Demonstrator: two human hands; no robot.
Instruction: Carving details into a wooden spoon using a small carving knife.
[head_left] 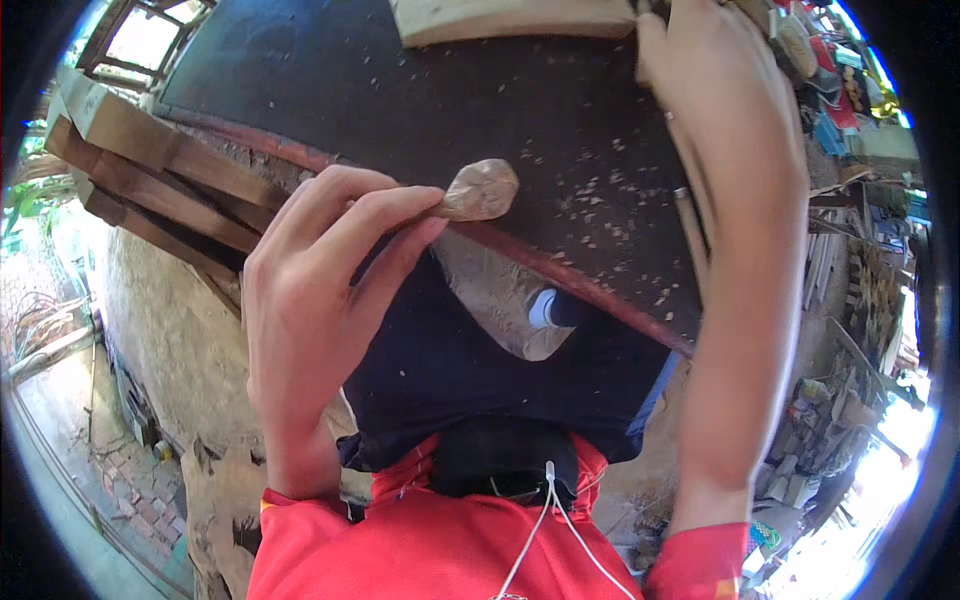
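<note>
My left hand [330, 260] pinches a small carved wooden piece [483, 188] with a rounded, spoon-like head, held over the front edge of a dark work surface [360, 90]. My right hand [720, 95] reaches to the top right, beside a pale wooden board [510, 20], its fingers curled round something I cannot make out at the frame's upper edge. Long narrow sticks or tools [690, 230] lie by my right forearm, partly hidden. Small wood shavings are scattered over the surface, whose near edge is a reddish strip.
Stacked timber beams [150, 180] stand at the left, beside the work surface. Cluttered tools and coloured objects [830, 100] sit at the far right, with wood scraps [820, 450] lower down. My legs are below the surface's near edge, over a dirt floor [150, 320].
</note>
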